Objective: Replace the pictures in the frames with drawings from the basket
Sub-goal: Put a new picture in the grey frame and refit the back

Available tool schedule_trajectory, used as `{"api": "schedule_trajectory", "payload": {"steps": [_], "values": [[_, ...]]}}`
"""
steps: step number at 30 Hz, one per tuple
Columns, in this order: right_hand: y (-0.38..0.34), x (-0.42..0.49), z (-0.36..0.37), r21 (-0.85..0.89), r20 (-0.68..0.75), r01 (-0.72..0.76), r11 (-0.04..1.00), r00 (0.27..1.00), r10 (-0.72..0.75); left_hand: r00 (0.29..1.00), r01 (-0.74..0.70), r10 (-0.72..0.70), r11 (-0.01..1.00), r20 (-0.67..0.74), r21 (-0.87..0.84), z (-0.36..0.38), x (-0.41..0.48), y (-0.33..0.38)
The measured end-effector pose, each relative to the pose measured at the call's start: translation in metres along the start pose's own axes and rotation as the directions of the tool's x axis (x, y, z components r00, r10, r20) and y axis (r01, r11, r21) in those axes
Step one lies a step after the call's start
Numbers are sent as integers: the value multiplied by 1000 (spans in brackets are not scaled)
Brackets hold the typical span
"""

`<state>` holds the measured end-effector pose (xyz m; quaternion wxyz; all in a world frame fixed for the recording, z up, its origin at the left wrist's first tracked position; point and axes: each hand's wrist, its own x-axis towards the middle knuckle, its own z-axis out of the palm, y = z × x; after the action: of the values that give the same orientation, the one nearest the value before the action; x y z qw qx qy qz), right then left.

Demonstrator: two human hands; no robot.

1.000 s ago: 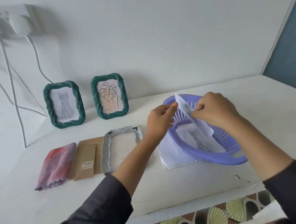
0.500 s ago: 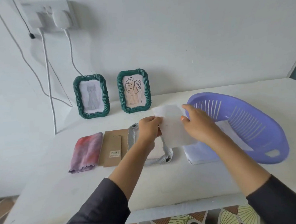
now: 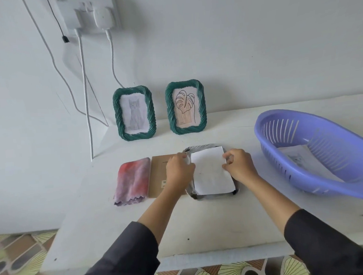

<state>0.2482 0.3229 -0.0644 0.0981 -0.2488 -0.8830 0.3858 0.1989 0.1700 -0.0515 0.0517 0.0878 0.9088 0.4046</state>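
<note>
— White wall, white bench [image 3: 225, 220]: what do we have along the back edge?
— Two green twisted frames standing against the wall. The cat frame [image 3: 134, 113] is on the left and the leaf frame [image 3: 186, 107] is just beside it. A wall socket [image 3: 90, 12] sits high above, and its cables [image 3: 85, 90] hang down.
— And where is our paper sheet [image 3: 211, 174]?
— Mid-bench, lying flat on the face-down frame [image 3: 205, 147], whose grey rim shows around it. Our left hand [image 3: 178, 172] pinches the sheet's left edge near the top corner. Our right hand [image 3: 239, 165] pinches the right edge, fingers curled.
— What lies to the left of that?
— A cardboard backing [image 3: 158, 171] touching the frame, partly under our left hand, then a pink-and-lilac cloth [image 3: 132, 181] just beside it.
— And the basket?
— We see the purple basket [image 3: 281, 162] toward the bench's right end, apart from our hands, with a cat drawing [image 3: 298, 157] lying inside.
</note>
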Motion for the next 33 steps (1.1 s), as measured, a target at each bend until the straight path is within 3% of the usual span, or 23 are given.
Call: {"api": "schedule_trajectory", "payload": {"steps": [3, 7, 14, 27, 29, 33], "values": [[2, 0, 6, -87, 8, 52, 995, 999, -52, 999, -44, 43, 992, 9, 115, 1, 1, -7], [8, 2, 0, -154, -9, 119, 981, 993, -122, 997, -33, 23, 992, 75, 125, 5, 1, -9], [29, 7, -12, -129, 151, 154, 980, 979, -135, 992, 10, -27, 991, 122, 131, 5, 9, -12], [36, 12, -7, -138, 145, 210, 968, 971, -190, 992, 31, -45, 993, 118, 117, 10, 14, -14], [37, 14, -7, -148, 157, 215, 965, 969, -192, 995, 35, -46, 992, 88, 123, 8, 12, -12], [37, 14, -7, -159, 168, 225, 961, 966, -198, 989, 105, -90, 986, -117, 131, 0, 15, -19]]}}
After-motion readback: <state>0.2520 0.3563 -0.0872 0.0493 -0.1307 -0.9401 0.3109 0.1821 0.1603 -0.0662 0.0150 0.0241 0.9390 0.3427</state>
